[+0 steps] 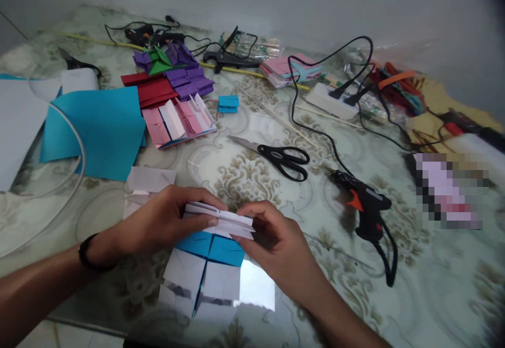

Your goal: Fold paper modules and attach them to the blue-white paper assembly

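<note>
My left hand [173, 216] and my right hand [272, 237] pinch a strip of folded white paper [232, 222] between them, one at each end. Beneath it, a folded blue and white paper piece [185, 269] lies on the table, its blue band nearest the held strip. Whether the strip is joined to this piece, I cannot tell. Another folded white paper [152, 179] rests behind my left hand, partly covered by it. Black-handled scissors [280, 158] lie beyond my hands, slightly open. A black glue gun [365, 200] with an orange trigger is to the right.
Blue paper sheets [94, 132] and a white cable [81, 153] lie at the left. Folded pink [155, 127], red [152, 90] and purple [189, 82] papers sit farther back, near a small blue folded piece [229, 104]. A power strip [331, 100] with black cords stands back right.
</note>
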`<state>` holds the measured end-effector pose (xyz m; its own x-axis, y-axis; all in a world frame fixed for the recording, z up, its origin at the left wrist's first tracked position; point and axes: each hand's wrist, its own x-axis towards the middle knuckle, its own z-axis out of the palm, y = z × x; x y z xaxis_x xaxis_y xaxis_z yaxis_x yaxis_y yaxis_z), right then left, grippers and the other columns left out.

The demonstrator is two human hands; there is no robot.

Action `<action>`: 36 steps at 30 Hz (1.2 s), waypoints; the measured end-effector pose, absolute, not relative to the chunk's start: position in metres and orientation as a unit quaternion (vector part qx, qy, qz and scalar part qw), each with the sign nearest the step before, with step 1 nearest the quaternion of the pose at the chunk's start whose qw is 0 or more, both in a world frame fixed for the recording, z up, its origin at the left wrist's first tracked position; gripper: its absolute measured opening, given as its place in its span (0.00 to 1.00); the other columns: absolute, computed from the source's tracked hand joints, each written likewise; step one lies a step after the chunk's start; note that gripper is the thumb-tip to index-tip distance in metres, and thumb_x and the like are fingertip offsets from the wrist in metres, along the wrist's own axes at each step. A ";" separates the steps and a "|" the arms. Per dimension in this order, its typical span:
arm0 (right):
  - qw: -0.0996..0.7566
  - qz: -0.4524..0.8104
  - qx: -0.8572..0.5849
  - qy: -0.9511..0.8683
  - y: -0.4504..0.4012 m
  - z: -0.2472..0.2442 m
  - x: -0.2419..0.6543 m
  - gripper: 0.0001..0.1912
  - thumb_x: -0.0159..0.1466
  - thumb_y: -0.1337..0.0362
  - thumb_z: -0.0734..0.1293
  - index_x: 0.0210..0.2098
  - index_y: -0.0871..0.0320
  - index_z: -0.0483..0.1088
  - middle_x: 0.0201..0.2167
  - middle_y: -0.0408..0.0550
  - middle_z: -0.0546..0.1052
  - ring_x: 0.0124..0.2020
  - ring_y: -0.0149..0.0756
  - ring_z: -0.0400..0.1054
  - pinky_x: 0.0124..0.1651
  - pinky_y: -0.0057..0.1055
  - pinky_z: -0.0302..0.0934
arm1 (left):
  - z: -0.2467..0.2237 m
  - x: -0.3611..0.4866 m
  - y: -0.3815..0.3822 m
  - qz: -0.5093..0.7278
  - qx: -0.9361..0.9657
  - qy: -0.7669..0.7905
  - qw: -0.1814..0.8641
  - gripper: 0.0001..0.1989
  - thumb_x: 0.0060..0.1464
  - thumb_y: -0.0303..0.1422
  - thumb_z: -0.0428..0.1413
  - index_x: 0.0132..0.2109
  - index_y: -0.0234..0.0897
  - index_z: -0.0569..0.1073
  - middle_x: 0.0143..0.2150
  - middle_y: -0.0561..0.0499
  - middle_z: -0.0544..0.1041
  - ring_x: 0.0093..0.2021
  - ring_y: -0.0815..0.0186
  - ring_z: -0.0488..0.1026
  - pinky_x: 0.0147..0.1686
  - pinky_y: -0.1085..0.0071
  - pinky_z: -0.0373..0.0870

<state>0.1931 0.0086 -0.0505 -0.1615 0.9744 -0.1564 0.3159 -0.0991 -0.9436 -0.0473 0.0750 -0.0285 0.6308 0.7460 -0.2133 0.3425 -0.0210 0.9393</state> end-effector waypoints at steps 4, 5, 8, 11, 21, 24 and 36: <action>0.346 0.502 -0.558 -0.563 0.010 -0.051 0.192 0.10 0.62 0.66 0.72 0.44 0.52 0.76 0.34 0.43 0.82 0.33 0.36 0.77 0.30 0.27 0.66 | -0.028 -0.047 0.076 0.173 0.694 0.395 0.577 0.10 0.66 0.36 0.60 0.51 0.42 0.82 0.46 0.51 0.87 0.44 0.61 0.83 0.43 0.68 0.77; 0.348 0.504 -0.558 -0.560 0.010 -0.051 0.192 0.10 0.62 0.66 0.72 0.44 0.52 0.76 0.33 0.43 0.81 0.33 0.36 0.76 0.30 0.27 0.66 | -0.028 -0.047 0.076 0.171 0.693 0.396 0.578 0.10 0.66 0.36 0.60 0.51 0.42 0.82 0.46 0.51 0.87 0.44 0.60 0.83 0.43 0.68 0.77; 0.351 0.509 -0.558 -0.555 0.011 -0.051 0.191 0.10 0.62 0.66 0.72 0.44 0.52 0.76 0.32 0.42 0.81 0.32 0.35 0.76 0.30 0.27 0.66 | -0.027 -0.047 0.076 0.166 0.692 0.399 0.578 0.10 0.66 0.36 0.60 0.50 0.41 0.82 0.45 0.51 0.87 0.44 0.60 0.83 0.42 0.67 0.76; 0.349 0.511 -0.558 -0.553 0.011 -0.051 0.190 0.09 0.63 0.65 0.72 0.44 0.52 0.76 0.33 0.43 0.82 0.32 0.35 0.76 0.32 0.28 0.67 | -0.027 -0.048 0.076 0.163 0.699 0.395 0.573 0.10 0.67 0.37 0.59 0.50 0.41 0.82 0.45 0.51 0.87 0.44 0.60 0.83 0.41 0.68 0.76; 0.344 0.524 -0.562 -0.540 0.010 -0.049 0.190 0.08 0.63 0.63 0.72 0.43 0.52 0.77 0.33 0.44 0.83 0.32 0.36 0.77 0.32 0.29 0.67 | -0.026 -0.046 0.075 0.171 0.696 0.396 0.574 0.09 0.66 0.35 0.59 0.47 0.39 0.82 0.42 0.51 0.87 0.41 0.62 0.82 0.39 0.71 0.75; 0.340 0.526 -0.563 -0.539 0.012 -0.050 0.190 0.09 0.63 0.62 0.73 0.43 0.51 0.77 0.34 0.44 0.83 0.33 0.36 0.77 0.32 0.29 0.66 | -0.025 -0.046 0.075 0.170 0.695 0.401 0.571 0.09 0.66 0.35 0.59 0.48 0.40 0.83 0.43 0.52 0.87 0.42 0.62 0.82 0.40 0.70 0.75; 0.352 0.529 -0.537 -0.554 0.013 -0.053 0.193 0.11 0.65 0.61 0.72 0.47 0.49 0.78 0.38 0.44 0.83 0.36 0.36 0.76 0.36 0.30 0.68 | -0.027 -0.046 0.074 0.162 0.693 0.422 0.562 0.10 0.65 0.37 0.60 0.50 0.43 0.83 0.45 0.52 0.87 0.44 0.60 0.83 0.42 0.68 0.75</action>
